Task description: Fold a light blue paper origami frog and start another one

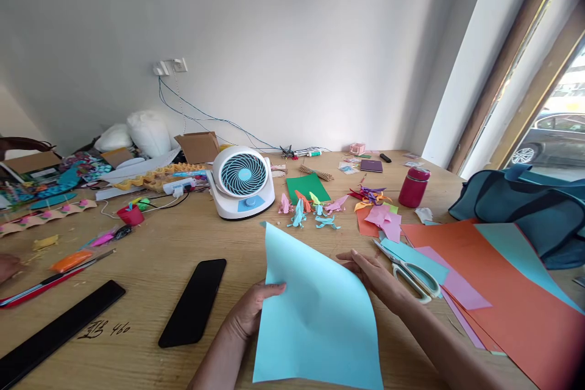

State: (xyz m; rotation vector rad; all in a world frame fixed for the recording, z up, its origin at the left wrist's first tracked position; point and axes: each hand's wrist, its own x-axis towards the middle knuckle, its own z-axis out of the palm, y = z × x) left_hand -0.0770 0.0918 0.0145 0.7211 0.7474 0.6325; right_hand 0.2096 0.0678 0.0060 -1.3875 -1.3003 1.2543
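Observation:
A large light-blue sheet of paper (315, 317) stands tilted and slightly curved above the table's front edge. My left hand (256, 308) grips its left edge, with the thumb on the near face and the other fingers hidden behind. On the right, my right hand (365, 271) is at the sheet's upper right edge, fingers extended and partly behind the paper; whether it presses on the sheet is unclear. White-handled scissors (414, 277) lie just right of that hand, over blue paper scraps. Beyond the sheet, small folded paper figures (299, 212) stand near a green sheet (308, 187).
A black phone (194, 301) lies left of my left hand, near a long black bar (64, 332). Farther back stand a white fan (242, 183) and a red jar (414, 187). Orange sheets (498, 286) and a teal bag (516, 204) occupy the right. Another person's hand (9, 267) shows at far left.

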